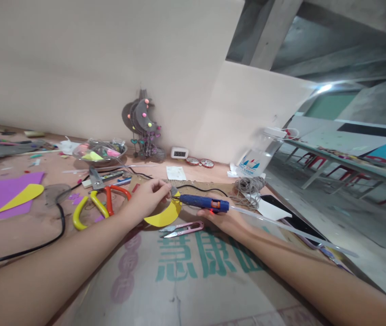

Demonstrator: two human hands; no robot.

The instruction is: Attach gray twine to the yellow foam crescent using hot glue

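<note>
My right hand is wrapped round a blue glue gun, with a long clear glue stick sticking out of its back. The gun's nozzle points left and meets the top end of a yellow crescent. My left hand has its fingers pinched together at that same end, beside a small grey piece; exactly what the fingertips grip is hard to see. Just below the crescent and the gun lie pink-handled thread snips on the cardboard.
Yellow-handled and orange-handled tools lie left of my left hand, near a black cable. Purple sheets lie far left. Behind are a bowl, a crescent ornament, a clock, grey cord and a bottle.
</note>
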